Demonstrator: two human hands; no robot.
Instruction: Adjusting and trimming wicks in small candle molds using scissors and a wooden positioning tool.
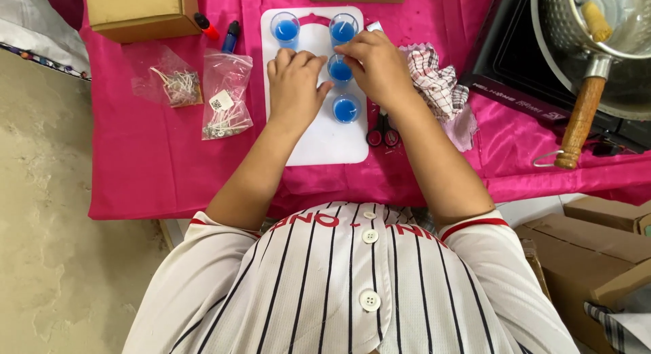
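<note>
Covering the low table is a shiny pink cloth [156, 164], set over a rough pale floor [61, 245], with cardboard boxes [597, 259] at the right. On a white cutting board [319, 140] stand four small clear cups of blue wax [345, 110]. The left hand [293, 86] and right hand [376, 66] meet over the third cup [339, 71], fingers curled and pinching at its rim; what they pinch is hidden.

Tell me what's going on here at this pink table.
A person has both hands on a white board that holds four small glasses of blue liquid. The left hand and right hand close around the third glass. Scissors, a checked cloth and two bags of wicks lie nearby.
</note>
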